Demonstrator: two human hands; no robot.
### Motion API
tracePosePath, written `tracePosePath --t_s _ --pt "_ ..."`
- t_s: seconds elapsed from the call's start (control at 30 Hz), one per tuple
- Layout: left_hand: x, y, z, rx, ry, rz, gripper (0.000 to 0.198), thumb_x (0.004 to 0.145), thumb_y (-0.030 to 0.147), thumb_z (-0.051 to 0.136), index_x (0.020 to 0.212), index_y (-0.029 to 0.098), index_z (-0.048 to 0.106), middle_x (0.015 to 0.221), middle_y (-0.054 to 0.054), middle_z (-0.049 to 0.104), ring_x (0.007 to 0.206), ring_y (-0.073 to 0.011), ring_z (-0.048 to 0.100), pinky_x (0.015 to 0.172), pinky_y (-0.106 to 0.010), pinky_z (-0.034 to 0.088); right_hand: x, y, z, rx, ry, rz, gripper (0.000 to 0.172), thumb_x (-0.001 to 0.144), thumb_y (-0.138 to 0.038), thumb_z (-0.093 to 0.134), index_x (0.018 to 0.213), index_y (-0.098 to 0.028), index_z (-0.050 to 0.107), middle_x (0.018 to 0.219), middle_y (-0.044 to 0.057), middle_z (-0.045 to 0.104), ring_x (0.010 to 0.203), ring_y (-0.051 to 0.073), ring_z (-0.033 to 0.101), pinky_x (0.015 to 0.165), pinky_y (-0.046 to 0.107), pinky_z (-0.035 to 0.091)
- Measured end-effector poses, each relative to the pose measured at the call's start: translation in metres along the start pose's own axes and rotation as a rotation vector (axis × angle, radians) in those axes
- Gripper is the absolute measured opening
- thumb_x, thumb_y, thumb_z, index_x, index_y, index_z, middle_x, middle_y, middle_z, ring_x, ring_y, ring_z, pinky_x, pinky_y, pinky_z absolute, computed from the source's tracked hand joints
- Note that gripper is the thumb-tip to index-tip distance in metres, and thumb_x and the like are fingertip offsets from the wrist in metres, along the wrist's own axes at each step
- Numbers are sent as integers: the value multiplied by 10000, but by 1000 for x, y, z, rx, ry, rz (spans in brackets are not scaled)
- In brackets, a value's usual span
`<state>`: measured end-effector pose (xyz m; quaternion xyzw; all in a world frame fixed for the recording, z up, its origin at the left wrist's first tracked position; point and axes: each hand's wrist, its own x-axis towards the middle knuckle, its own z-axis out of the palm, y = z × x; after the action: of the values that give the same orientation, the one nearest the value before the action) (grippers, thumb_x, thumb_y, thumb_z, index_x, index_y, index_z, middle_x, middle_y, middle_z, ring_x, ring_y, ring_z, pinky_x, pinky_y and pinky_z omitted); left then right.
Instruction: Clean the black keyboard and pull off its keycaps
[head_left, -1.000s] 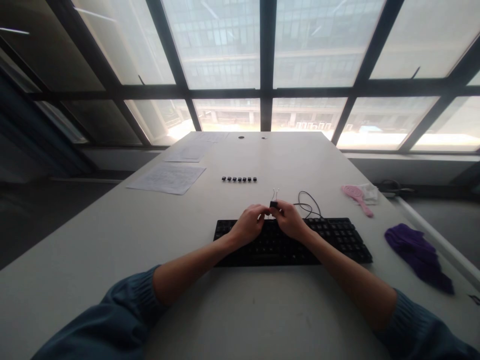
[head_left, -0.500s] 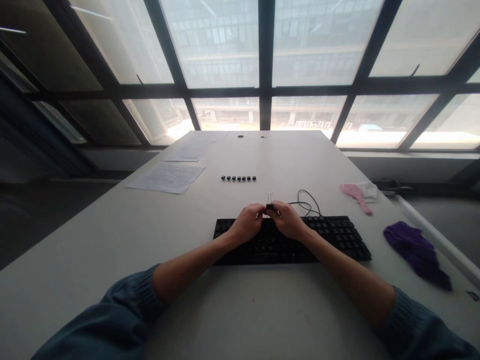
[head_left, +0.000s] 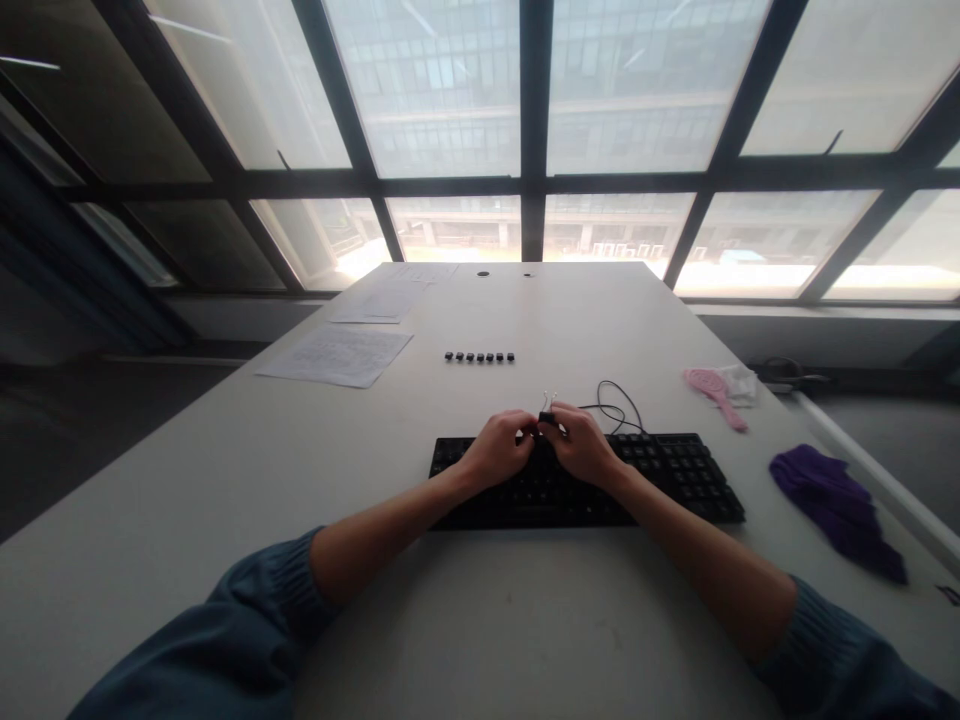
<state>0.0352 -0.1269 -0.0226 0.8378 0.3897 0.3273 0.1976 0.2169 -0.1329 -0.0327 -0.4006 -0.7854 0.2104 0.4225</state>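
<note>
My right hand (head_left: 583, 443) pinches a small black piece with two thin wire prongs pointing up, which looks like a wire keycap puller (head_left: 547, 416). My left hand (head_left: 501, 444) is closed beside it, thumb and fingertips pressed together at its lower left side; what lies between them is hidden. Both hands are held over the upper middle of a black keyboard (head_left: 679, 478), covering part of its keys. Beyond the hands, several small black keycaps (head_left: 480, 357) lie in a straight row on the white table (head_left: 360, 450).
The keyboard's black cable (head_left: 609, 408) loops behind it. At the right lie a pink hairbrush (head_left: 714, 390), a white wipe or tissue (head_left: 741, 384) and a purple cloth (head_left: 832, 505). Sheets of paper (head_left: 337, 355) lie at the left. Windows (head_left: 622, 90) stand behind the table.
The small black wired piece has shifted slightly right and tilted, with my right fingers around it. My left fingertips have moved lower along its side. The view has shifted slightly.
</note>
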Motion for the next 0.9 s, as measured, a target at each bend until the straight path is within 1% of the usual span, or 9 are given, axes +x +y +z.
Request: tracePosePath --t_s 0.17,0.27,0.37,0.53,0.8,0.83,0.9 --pt "-1 2 0 -10 -51 62 42 798 140 643 815 178 653 822 -24 630 775 -171 584 721 -282 470 0 -1 0 3 5 1 212 926 -200 545 713 -205 543 783 27 587 699 165 513 666 285 389" --pt "-2 -3 2 -28 -58 47 26 840 210 688 844 185 690 865 -28 631 804 -171 604 753 -282 489 0 -1 1 0 10 3 219 925 -201 544 706 -207 533 781 27 585 698 164 511 666 285 388" --pt "-1 -8 3 -26 -67 27 50 876 219 677 873 189 717 868 -27 639 807 -170 613 772 -286 489 0 -1 1 11 8 -10 226 925 -195 542 700 -206 518 775 21 570 692 159 504 654 283 376" --pt "-2 -9 4 -4 -71 52 82 889 166 658 933 188 723 911 -34 648 849 -177 611 815 -297 486 0 -1 1 46 18 -19 245 924 -187 537 683 -204 500 756 16 552 676 155 490 632 284 358" --pt "-3 -8 6 63 -55 91 87 921 168 624 889 189 703 893 -38 629 874 -190 594 836 -316 494 0 -1 1 45 6 -55 256 941 -221 537 688 -207 497 755 17 543 676 158 483 635 291 358" --pt "-3 -7 6 62 -49 90 92 930 174 615 900 189 701 899 -39 628 876 -190 594 836 -318 495 0 -1 1 54 12 -57 258 947 -229 532 692 -208 498 754 16 541 679 158 484 638 291 362" --pt "-3 -5 4 51 -23 81 104 952 195 591 959 191 694 925 -43 628 882 -188 596 835 -320 496 1 -1 1 80 67 -42 255 960 -250 517 707 -210 508 752 15 540 691 162 488 651 293 374"
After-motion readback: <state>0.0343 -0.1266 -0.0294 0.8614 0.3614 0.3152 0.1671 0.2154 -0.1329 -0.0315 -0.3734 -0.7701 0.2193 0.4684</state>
